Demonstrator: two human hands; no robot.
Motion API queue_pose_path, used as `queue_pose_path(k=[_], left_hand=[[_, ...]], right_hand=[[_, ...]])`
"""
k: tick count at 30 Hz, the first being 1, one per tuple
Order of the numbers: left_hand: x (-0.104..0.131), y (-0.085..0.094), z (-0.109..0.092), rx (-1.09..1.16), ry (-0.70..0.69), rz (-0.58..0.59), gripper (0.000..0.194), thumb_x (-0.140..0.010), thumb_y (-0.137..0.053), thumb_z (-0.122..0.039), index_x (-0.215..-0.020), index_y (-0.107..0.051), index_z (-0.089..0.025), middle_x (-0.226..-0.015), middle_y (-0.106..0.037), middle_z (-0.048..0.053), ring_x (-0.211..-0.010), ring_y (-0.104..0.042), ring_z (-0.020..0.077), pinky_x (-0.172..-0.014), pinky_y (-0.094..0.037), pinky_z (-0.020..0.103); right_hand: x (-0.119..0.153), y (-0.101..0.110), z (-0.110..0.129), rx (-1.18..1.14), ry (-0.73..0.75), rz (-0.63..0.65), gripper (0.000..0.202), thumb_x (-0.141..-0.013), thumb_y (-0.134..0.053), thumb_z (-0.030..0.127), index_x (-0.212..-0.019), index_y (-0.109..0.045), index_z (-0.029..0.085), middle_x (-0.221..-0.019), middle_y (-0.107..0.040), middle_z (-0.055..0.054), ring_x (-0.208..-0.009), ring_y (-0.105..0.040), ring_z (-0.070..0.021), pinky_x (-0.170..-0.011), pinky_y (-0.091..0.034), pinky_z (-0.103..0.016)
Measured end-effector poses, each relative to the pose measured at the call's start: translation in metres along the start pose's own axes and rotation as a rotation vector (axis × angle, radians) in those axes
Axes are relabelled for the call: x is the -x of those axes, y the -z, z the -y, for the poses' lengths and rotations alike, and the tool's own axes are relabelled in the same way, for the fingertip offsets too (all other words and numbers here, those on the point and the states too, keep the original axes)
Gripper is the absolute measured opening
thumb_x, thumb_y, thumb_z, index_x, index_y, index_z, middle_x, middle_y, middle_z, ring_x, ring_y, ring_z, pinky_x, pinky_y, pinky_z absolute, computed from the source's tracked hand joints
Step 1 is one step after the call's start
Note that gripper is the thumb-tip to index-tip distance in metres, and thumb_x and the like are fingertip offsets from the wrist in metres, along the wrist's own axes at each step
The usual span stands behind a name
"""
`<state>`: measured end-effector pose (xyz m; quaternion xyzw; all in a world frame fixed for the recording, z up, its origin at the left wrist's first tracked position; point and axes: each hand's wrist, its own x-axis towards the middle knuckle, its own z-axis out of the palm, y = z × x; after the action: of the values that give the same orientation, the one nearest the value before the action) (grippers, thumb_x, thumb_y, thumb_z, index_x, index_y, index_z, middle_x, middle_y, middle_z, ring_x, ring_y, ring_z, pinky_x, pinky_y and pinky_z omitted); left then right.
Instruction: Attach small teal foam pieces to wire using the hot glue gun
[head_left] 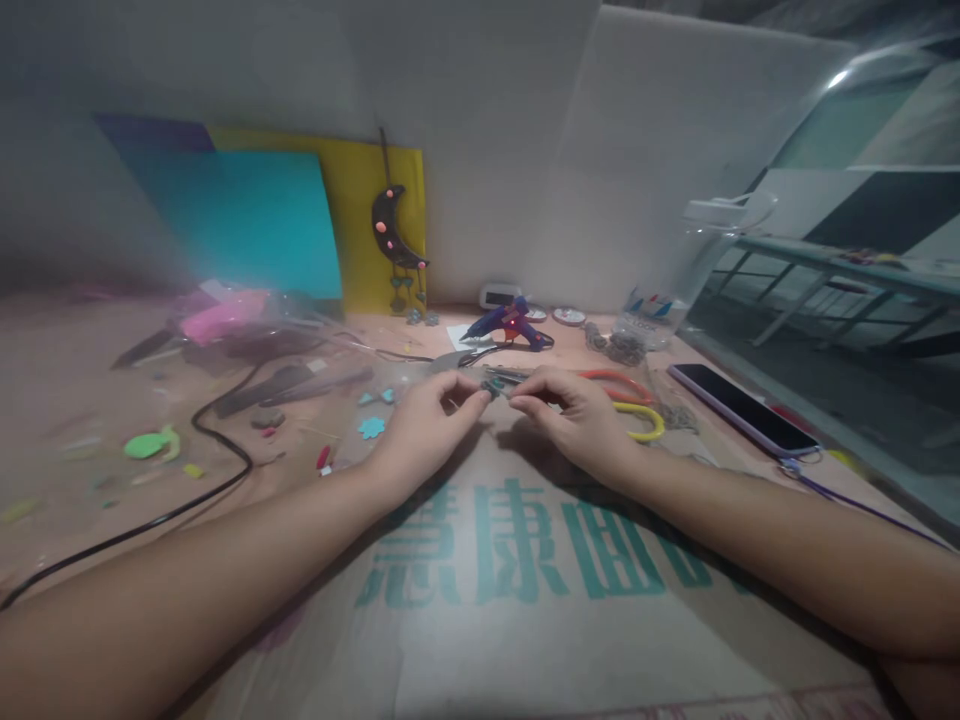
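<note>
Thumb and fingers of my left hand (442,415) pinch a small dark teal piece (493,386) in front of me, over the printed sheet (480,640). Close beside it, my right hand (570,415) is also closed in a pinch, its fingertips at the piece's right side. What lies between those right fingertips is too small to make out. Left of my left hand are a light-blue flower cutout (371,428) and a light-blue bow-like piece (377,397). Orange-handled scissors (619,382) and a yellow handle loop (646,422) lie behind and beside my right hand.
A purple glue gun (502,322) with a red light stands at the back. A black cord (225,480) crosses the left side among scraps. A phone (742,408) and clear plastic jug (660,280) are at right. A dark crescent ornament (390,232) hangs before yellow card (352,200).
</note>
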<state>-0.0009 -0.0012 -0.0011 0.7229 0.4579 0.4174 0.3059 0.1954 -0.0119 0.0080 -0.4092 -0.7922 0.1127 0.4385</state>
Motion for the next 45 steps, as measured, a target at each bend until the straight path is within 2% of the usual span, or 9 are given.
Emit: queue_pose_path(k=[7, 9, 13, 17, 24, 30, 35, 40, 45], left_hand=[[0.0006, -0.0011, -0.0014, 0.014, 0.009, 0.017, 0.019, -0.086, -0.058, -0.036, -0.086, -0.066, -0.019, -0.083, -0.07, 0.001, -0.077, -0.062, 0.0174, -0.073, -0.045, 0.029], [0.0007, -0.001, -0.0024, 0.012, 0.009, 0.016, 0.019, -0.086, -0.058, -0.036, -0.085, -0.066, -0.019, -0.082, -0.069, 0.001, -0.076, -0.062, 0.0175, -0.073, -0.045, 0.029], [0.0004, -0.0008, -0.0025, 0.03, 0.007, 0.018, 0.018, -0.086, -0.058, -0.035, -0.084, -0.065, -0.019, -0.082, -0.069, 0.001, -0.076, -0.062, 0.0174, -0.072, -0.046, 0.029], [0.0003, -0.0009, -0.0007, 0.042, -0.022, 0.029, 0.017, -0.087, -0.058, -0.035, -0.084, -0.065, -0.019, -0.083, -0.069, 0.001, -0.077, -0.062, 0.0168, -0.073, -0.046, 0.028], [0.0008, -0.0015, -0.002, 0.024, -0.033, 0.055, 0.018, -0.087, -0.058, -0.034, -0.083, -0.066, -0.019, -0.081, -0.068, 0.0, -0.077, -0.061, 0.0162, -0.071, -0.044, 0.027], [0.002, -0.0005, -0.0046, 0.028, -0.024, 0.082, 0.02, -0.088, -0.058, -0.036, -0.082, -0.065, -0.019, -0.08, -0.068, 0.0, -0.076, -0.06, 0.0161, -0.072, -0.044, 0.028], [0.0, -0.0008, -0.0012, 0.071, 0.009, 0.042, 0.018, -0.087, -0.058, -0.035, -0.084, -0.065, -0.019, -0.083, -0.068, 0.0, -0.078, -0.06, 0.0162, -0.074, -0.045, 0.028], [-0.0002, -0.0008, -0.0014, 0.086, -0.001, 0.057, 0.02, -0.087, -0.058, -0.037, -0.084, -0.065, -0.018, -0.082, -0.067, -0.001, -0.078, -0.06, 0.0157, -0.073, -0.044, 0.027], [0.0006, 0.0005, -0.0033, 0.067, -0.025, 0.078, 0.019, -0.088, -0.058, -0.036, -0.083, -0.065, -0.018, -0.081, -0.066, -0.001, -0.077, -0.059, 0.0146, -0.071, -0.043, 0.026]], right_hand=[[0.0035, 0.0029, -0.0002, 0.047, 0.028, 0.064, 0.019, -0.096, -0.049, 0.03, -0.09, -0.065, 0.022, -0.081, -0.07, -0.003, -0.07, -0.063, -0.0153, -0.064, -0.048, -0.027], [0.0042, 0.002, -0.0022, 0.067, 0.016, 0.075, 0.014, -0.094, -0.054, 0.033, -0.098, -0.063, 0.022, -0.075, -0.066, -0.001, -0.064, -0.058, -0.0145, -0.06, -0.046, -0.026], [0.0052, -0.0014, -0.0076, 0.136, 0.104, 0.041, 0.029, -0.085, -0.067, 0.034, -0.11, -0.058, 0.023, -0.073, -0.06, 0.0, -0.057, -0.05, -0.0137, -0.054, -0.043, -0.027], [0.003, -0.0005, -0.0085, 0.213, 0.167, -0.029, 0.01, -0.092, -0.059, 0.03, -0.099, -0.062, 0.024, -0.085, -0.067, -0.005, -0.065, -0.057, -0.0154, -0.061, -0.047, -0.03], [0.0, 0.0066, -0.002, 0.168, 0.202, 0.004, 0.013, -0.094, -0.058, 0.031, -0.087, -0.064, 0.022, -0.079, -0.07, -0.004, -0.071, -0.063, -0.0167, -0.066, -0.048, -0.029], [0.0038, 0.0034, -0.0034, 0.082, 0.071, 0.062, 0.007, -0.093, -0.057, 0.028, -0.093, -0.06, 0.022, -0.075, -0.066, 0.0, -0.064, -0.059, -0.0133, -0.06, -0.045, -0.025], [0.0025, 0.0002, -0.0076, 0.092, 0.134, 0.019, 0.027, -0.086, -0.069, 0.029, -0.109, -0.057, 0.021, -0.079, -0.062, -0.001, -0.065, -0.055, -0.0138, -0.06, -0.046, -0.026], [0.0, 0.0001, -0.0051, 0.158, 0.182, -0.031, 0.005, -0.09, -0.063, 0.024, -0.093, -0.064, 0.02, -0.078, -0.066, -0.002, -0.063, -0.054, -0.0132, -0.059, -0.044, -0.027], [-0.0022, 0.002, -0.003, 0.142, 0.182, -0.03, 0.008, -0.089, -0.065, 0.022, -0.082, -0.065, 0.018, -0.074, -0.066, -0.002, -0.065, -0.057, -0.0136, -0.061, -0.044, -0.026]])
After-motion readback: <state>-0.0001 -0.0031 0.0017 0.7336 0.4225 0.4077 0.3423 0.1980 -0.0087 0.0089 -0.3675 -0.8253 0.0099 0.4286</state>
